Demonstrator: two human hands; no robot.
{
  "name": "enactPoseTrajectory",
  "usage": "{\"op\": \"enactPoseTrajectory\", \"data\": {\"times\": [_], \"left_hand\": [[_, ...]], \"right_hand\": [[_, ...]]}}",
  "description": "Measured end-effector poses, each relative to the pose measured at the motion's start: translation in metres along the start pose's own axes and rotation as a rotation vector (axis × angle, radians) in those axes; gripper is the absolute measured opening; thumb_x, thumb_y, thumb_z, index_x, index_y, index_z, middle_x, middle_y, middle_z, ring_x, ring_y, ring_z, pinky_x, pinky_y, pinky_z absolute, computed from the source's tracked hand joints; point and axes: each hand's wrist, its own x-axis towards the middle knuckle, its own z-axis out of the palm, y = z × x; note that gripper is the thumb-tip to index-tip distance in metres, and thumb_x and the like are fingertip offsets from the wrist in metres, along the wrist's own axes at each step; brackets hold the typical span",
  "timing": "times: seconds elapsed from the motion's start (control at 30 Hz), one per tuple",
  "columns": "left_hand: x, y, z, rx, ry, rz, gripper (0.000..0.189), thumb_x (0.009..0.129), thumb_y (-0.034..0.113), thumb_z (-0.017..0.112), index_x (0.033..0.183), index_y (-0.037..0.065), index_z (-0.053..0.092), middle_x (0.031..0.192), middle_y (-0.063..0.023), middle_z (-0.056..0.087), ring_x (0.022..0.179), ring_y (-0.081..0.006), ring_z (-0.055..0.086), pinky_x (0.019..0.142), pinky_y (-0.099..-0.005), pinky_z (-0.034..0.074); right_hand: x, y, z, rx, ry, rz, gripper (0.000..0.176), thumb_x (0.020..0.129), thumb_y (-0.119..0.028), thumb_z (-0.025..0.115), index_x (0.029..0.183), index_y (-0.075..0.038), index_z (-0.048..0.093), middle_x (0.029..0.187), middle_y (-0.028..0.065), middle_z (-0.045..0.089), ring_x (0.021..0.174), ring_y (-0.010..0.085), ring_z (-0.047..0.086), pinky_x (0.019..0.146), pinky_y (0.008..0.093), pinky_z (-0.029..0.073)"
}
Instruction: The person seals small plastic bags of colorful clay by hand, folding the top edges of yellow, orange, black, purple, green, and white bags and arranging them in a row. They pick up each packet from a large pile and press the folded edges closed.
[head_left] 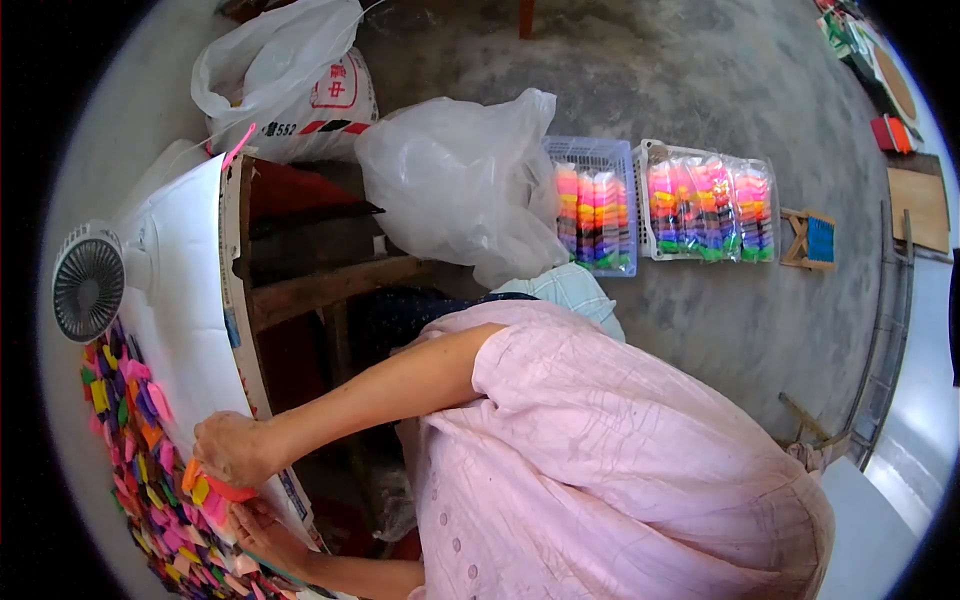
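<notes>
My right hand (235,450) is the upper one, curled closed over a small bunch of soft coloured pieces (201,491) in orange, yellow and pink. Below it, my left hand (268,532) has its fingers closed at the lower edge of the same bunch. Both hands are over the table edge, beside a large heap of loose small coloured pieces (150,470) in pink, purple, green, yellow and other colours. My fingertips are partly hidden, and the exact kind of piece is too small to tell.
A small fan (88,282) stands on the white tabletop (185,270). Beyond the table are a printed white sack (330,95) and a translucent plastic bag (450,180). A blue basket (590,150) and a white basket (645,200) hold bagged rows of coloured pieces near a small stool (818,242).
</notes>
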Motion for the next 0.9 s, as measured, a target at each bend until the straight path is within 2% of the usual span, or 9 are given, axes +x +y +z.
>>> {"op": "enactPoseTrajectory", "data": {"times": [0.07,0.27,0.43,0.53,0.57,0.6,0.63,0.73,0.9], "left_hand": [[-0.009,0.006,0.017,-0.089,0.123,-0.011,0.035,0.099,0.025,0.051,0.113,-0.007,0.055,0.097,-0.0092,0.056,0.084,-0.0155,0.051,0.075,-0.0235,0.042],[0.008,-0.029,-0.02,-0.145,-0.028,-0.017,0.036,0.098,0.021,0.051,0.118,-0.009,0.052,0.114,-0.0134,0.056,0.102,-0.0189,0.054,0.089,-0.0292,0.045],[-0.01,-0.004,0.01,-0.211,0.003,-0.003,0.033,0.096,0.019,0.053,0.115,-0.008,0.054,0.109,-0.0114,0.057,0.096,-0.0181,0.055,0.085,-0.028,0.046],[-0.007,-0.013,0.004,-0.198,0.0,-0.049,0.03,0.095,0.02,0.055,0.112,-0.005,0.057,0.103,-0.0084,0.058,0.088,-0.0152,0.054,0.078,-0.0257,0.046],[-0.007,-0.015,0.0,-0.179,0.025,-0.067,0.029,0.095,0.02,0.056,0.11,-0.004,0.058,0.101,-0.0072,0.058,0.085,-0.0139,0.054,0.075,-0.0248,0.046],[-0.012,-0.01,0.006,-0.223,0.03,-0.057,0.027,0.094,0.019,0.056,0.11,-0.003,0.059,0.098,-0.0054,0.058,0.083,-0.012,0.054,0.073,-0.0236,0.045],[-0.016,-0.003,0.012,-0.262,0.042,-0.043,0.025,0.094,0.018,0.056,0.11,-0.001,0.06,0.096,-0.0037,0.059,0.081,-0.0102,0.053,0.07,-0.0225,0.045],[-0.019,0.014,0.007,-0.107,-0.111,0.056,0.022,0.093,0.014,0.054,0.108,-0.001,0.06,0.09,0.0005,0.057,0.076,-0.0081,0.051,0.067,-0.021,0.042],[-0.033,0.035,0.014,0.078,-0.118,0.268,0.019,0.089,0.003,0.054,0.105,-0.003,0.059,0.084,-0.0017,0.057,0.071,-0.0109,0.05,0.064,-0.0264,0.043]], "right_hand": [[-0.002,-0.004,-0.006,0.005,-0.005,0.0,0.023,0.079,-0.013,0.055,0.063,0.001,0.064,0.068,0.0227,0.061,0.068,0.0375,0.064,0.064,0.0421,0.052],[-0.002,-0.007,-0.011,-0.063,-0.091,0.026,0.022,0.078,-0.016,0.056,0.063,-0.002,0.065,0.066,0.0208,0.062,0.066,0.0362,0.064,0.063,0.0408,0.052],[-0.003,-0.001,0.004,-0.128,0.039,-0.006,0.017,0.074,-0.017,0.059,0.066,-0.007,0.069,0.069,0.0167,0.065,0.066,0.0319,0.065,0.06,0.0415,0.051],[-0.006,0.007,0.003,-0.195,-0.005,-0.129,0.015,0.074,-0.013,0.058,0.064,-0.006,0.067,0.068,0.0175,0.064,0.065,0.0341,0.064,0.061,0.0426,0.051],[-0.003,0.012,0.01,-0.065,-0.082,0.002,0.016,0.075,-0.012,0.059,0.06,-0.006,0.063,0.07,0.0181,0.064,0.068,0.0335,0.064,0.062,0.041,0.051],[-0.006,0.022,0.016,0.068,0.054,-0.136,0.02,0.074,-0.02,0.059,0.059,-0.007,0.059,0.069,0.0213,0.059,0.066,0.038,0.059,0.058,0.0431,0.048],[-0.01,0.019,0.008,0.198,0.097,-0.066,0.02,0.073,-0.021,0.059,0.06,-0.005,0.057,0.069,0.0195,0.059,0.066,0.0376,0.059,0.058,0.0436,0.047],[-0.009,0.016,-0.002,0.129,0.147,-0.225,0.022,0.082,-0.016,0.056,0.065,-0.001,0.055,0.068,0.0194,0.056,0.067,0.0373,0.057,0.059,0.045,0.045],[-0.006,-0.017,-0.027,0.083,0.001,0.052,0.018,0.084,-0.012,0.057,0.075,0.004,0.059,0.068,0.0205,0.055,0.06,0.0327,0.056,0.057,0.0392,0.043]]}}
